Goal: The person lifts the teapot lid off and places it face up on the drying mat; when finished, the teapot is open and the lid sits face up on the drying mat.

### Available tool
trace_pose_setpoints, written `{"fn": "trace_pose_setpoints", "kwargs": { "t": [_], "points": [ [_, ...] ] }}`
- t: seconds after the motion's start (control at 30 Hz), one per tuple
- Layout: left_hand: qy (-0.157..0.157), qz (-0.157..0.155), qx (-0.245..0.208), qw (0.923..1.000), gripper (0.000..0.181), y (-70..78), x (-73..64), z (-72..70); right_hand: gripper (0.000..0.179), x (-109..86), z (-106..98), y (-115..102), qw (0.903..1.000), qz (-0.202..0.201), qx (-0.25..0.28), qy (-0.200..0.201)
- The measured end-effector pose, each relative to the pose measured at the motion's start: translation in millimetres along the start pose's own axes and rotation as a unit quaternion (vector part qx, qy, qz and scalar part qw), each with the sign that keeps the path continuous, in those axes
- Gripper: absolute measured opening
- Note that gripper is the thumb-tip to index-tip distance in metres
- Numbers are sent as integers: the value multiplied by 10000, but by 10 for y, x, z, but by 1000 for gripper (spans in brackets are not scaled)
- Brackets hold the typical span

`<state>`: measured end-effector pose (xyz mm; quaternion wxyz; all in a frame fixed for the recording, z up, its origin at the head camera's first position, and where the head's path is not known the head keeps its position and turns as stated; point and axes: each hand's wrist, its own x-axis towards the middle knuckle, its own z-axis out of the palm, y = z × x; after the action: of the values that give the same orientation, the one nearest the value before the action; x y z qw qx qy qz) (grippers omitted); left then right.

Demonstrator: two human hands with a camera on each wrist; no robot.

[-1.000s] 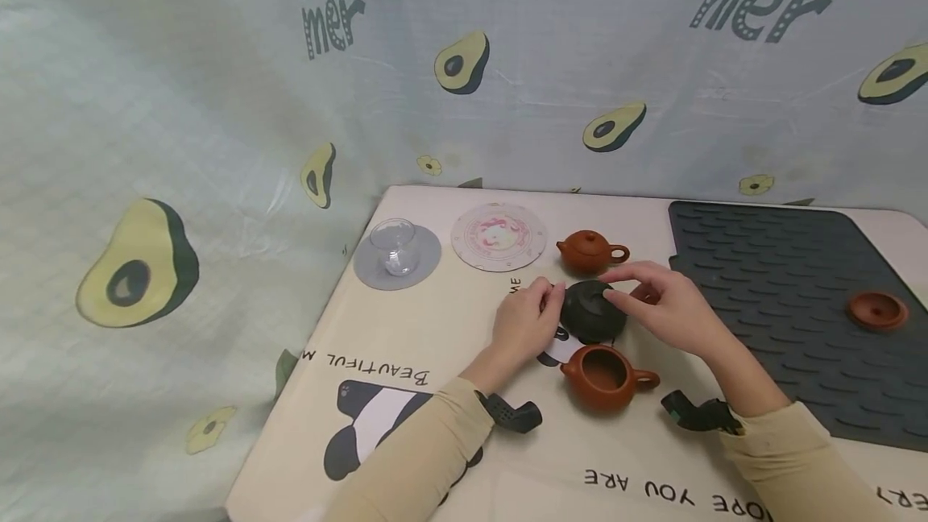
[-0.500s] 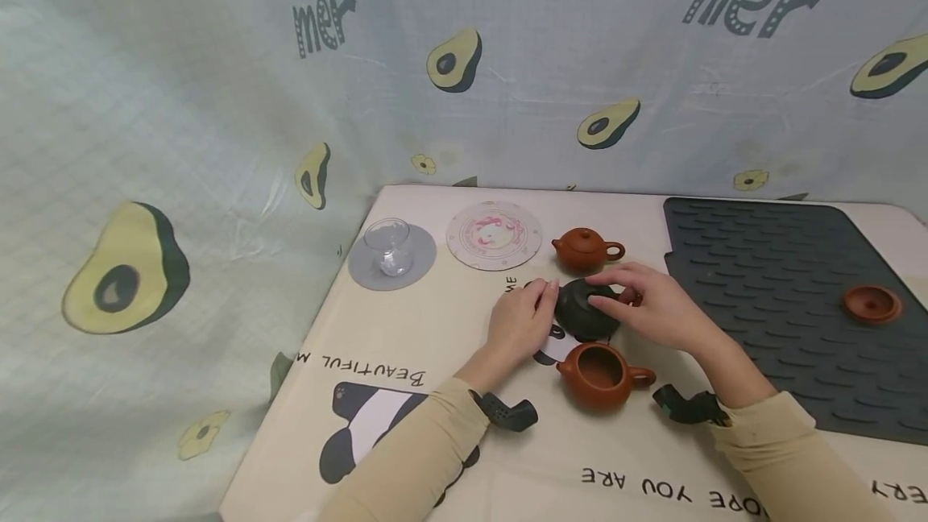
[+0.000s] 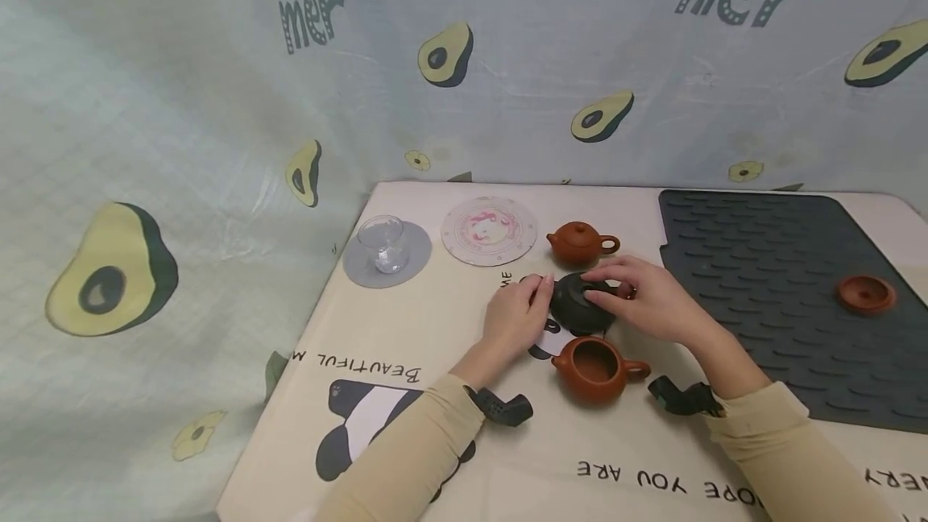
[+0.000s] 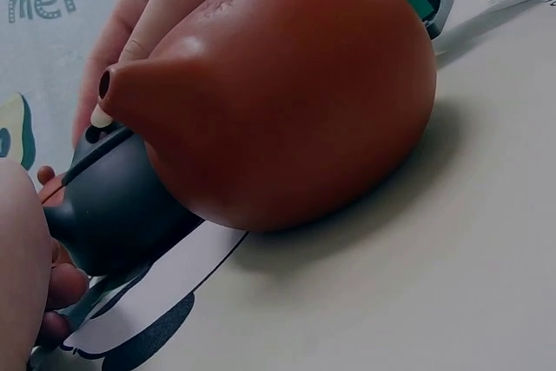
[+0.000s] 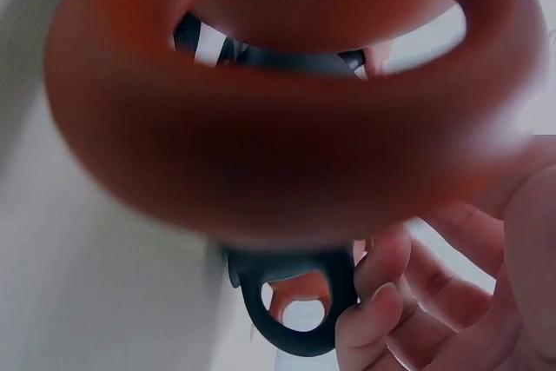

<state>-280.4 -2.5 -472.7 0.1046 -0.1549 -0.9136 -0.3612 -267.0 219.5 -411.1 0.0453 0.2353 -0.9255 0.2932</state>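
A black teapot sits between both hands on the tablecloth. From its left side, my left hand grips the spout, and in the left wrist view curled fingers show beneath it. My right hand reaches in from the right, thumb and index finger pinching the lid at its knob. Its other fingers lie beside the teapot's ring handle. Nearer me stands a lidless reddish-brown teapot, large in the left wrist view. A lidded reddish-brown teapot stands just behind the black one.
At the right lies a dark ridged mat bearing a reddish-brown lid. A clear glass cup stands on a grey round coaster at the back left. Beside it lies a pink patterned round mat.
The right thumb and index finger have moved slightly left and closed in on the black teapot's lid knob. The left hand stays at the spout. The head view has shifted a little.
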Motion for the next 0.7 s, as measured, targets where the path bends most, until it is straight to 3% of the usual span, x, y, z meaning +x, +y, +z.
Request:
{"fn": "trace_pose_setpoints", "kwargs": {
  "t": [0.33, 0.7],
  "points": [
    [32, 1, -71, 10000, 42, -16, 18, -48, 27, 50, -13, -40, 9981, -331, -505, 76],
    [-84, -68, -207, 9997, 43, -13, -10, -29, 20, 16, 31, -13, 9963, -468, -604, 396]
  ]
}}
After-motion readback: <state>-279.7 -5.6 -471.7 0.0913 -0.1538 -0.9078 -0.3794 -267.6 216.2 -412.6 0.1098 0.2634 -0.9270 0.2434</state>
